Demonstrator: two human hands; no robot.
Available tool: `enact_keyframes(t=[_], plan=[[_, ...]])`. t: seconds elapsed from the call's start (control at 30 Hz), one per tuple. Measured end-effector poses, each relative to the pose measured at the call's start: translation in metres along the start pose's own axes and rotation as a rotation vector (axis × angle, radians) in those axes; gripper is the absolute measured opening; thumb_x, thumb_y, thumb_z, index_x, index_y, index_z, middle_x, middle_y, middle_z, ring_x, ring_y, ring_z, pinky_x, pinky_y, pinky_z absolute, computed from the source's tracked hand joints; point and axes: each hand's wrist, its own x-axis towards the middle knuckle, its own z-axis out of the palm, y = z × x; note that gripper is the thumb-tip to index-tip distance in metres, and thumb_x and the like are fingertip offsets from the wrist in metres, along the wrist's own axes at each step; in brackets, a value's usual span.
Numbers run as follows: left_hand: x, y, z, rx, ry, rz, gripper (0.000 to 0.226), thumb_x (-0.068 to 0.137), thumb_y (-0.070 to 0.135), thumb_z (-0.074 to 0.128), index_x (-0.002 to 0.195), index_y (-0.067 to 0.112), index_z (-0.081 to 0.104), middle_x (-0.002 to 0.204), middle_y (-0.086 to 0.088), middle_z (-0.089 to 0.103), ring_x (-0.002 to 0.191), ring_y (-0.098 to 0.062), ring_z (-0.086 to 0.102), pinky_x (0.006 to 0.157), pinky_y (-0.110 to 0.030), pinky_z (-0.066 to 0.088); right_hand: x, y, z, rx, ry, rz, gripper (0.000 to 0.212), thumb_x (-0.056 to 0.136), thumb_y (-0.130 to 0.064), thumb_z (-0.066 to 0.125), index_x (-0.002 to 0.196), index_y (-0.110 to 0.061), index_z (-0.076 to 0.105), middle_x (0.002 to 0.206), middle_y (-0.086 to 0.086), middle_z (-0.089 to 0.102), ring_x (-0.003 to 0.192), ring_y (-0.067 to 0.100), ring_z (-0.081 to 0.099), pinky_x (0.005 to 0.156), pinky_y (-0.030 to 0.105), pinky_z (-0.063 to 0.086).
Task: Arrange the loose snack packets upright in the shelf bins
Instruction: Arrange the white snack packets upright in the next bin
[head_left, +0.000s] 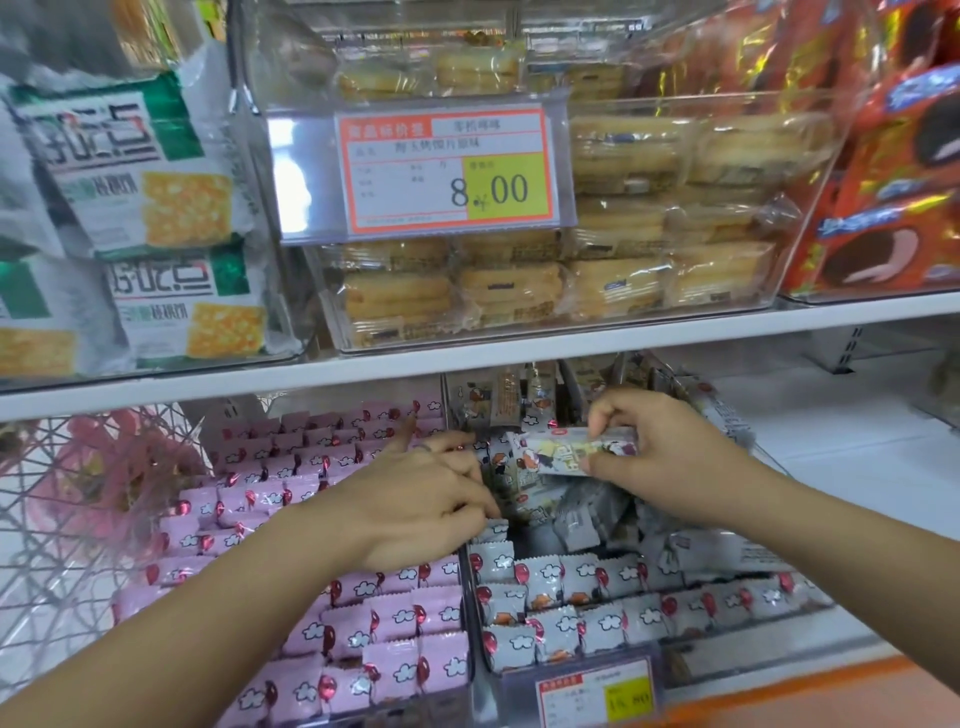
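My right hand (660, 457) pinches a long printed snack packet (566, 449) flat above the grey packet bin (576, 675) on the lower shelf. My left hand (415, 504) lies over the divider between the bins, fingers curled down onto a grey packet (491, 529) at the bin's left edge. Grey packets with red balloons (571, 597) stand upright in rows at the front of that bin. Behind them several grey packets (587, 514) lie loose and tumbled. The bin on the left holds pink packets (374, 623) in upright rows.
Overhead, a clear bin of biscuit packs (649, 218) with a price label (447, 166) sits on the upper shelf. Green-and-white cracker bags (135, 171) are at upper left, red snack boxes (893, 171) at upper right. A wire basket (62, 499) stands left. Bare white shelf (857, 441) lies right.
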Motion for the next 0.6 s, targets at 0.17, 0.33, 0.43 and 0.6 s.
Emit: enact_keyframes(t=[0.17,0.33,0.43,0.6], plan=[[-0.001,0.000,0.000,-0.004,0.001,-0.003,0.058,0.080,0.040,0.020,0.120,0.040,0.062,0.120,0.020,0.051,0.143,-0.005,0.011,0.116,-0.050,-0.011,-0.003,-0.003,-0.003,0.217,0.043,0.059,0.025,0.082,-0.018,0.071,0.096,-0.031,0.055,0.099,-0.012,0.066,0.081,0.005,0.061,0.063,0.021,0.042],[-0.002,0.001,-0.001,-0.003,-0.001,-0.008,0.059,0.080,0.040,0.020,0.122,0.039,0.061,0.123,0.019,0.051,0.144,-0.007,0.010,0.117,-0.051,-0.010,-0.004,-0.011,0.006,-0.007,-0.053,0.033,0.029,0.082,-0.022,0.067,0.090,-0.030,0.041,0.086,-0.013,0.050,0.071,0.003,0.048,0.063,0.025,0.043],[-0.003,0.002,-0.002,-0.009,-0.010,-0.012,0.058,0.081,0.040,0.020,0.122,0.038,0.061,0.124,0.018,0.051,0.144,-0.008,0.010,0.117,-0.051,-0.010,-0.002,-0.017,0.009,-0.009,-0.037,-0.021,0.026,0.081,-0.018,0.067,0.079,-0.021,0.042,0.071,-0.002,0.048,0.061,0.011,0.047,0.058,0.025,0.041],[-0.003,0.002,-0.002,-0.010,-0.008,-0.005,0.058,0.080,0.041,0.020,0.122,0.038,0.061,0.123,0.019,0.050,0.144,-0.008,0.009,0.117,-0.051,-0.008,0.006,-0.021,0.014,-0.046,0.035,-0.042,0.016,0.084,-0.027,0.068,0.081,-0.019,0.055,0.066,0.000,0.055,0.053,0.004,0.046,0.048,0.014,0.038]])
